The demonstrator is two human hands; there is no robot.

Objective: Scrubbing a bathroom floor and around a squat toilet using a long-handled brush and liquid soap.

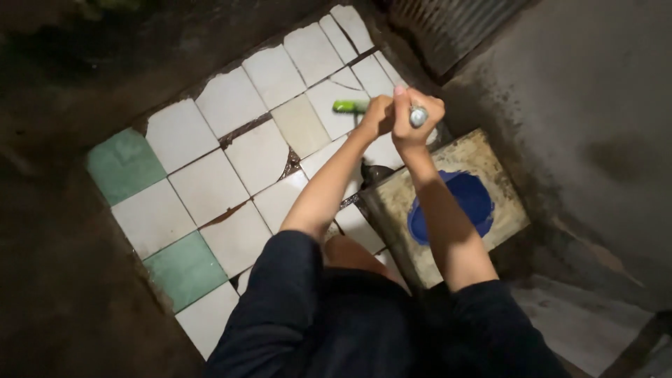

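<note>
Left hand (pixel 378 115) gripped one green plastic handle (pixel 348 106) | right hand (pixel 413 120) closed round one metal-capped shaft (pixel 418 116), possibly the same tool | two green floor tiles (pixel 124 164)

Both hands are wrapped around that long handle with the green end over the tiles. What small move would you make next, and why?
Probably push the handle forward: both the left hand and right hand grip it, with its green end resting over the cracked white tiles.
</note>
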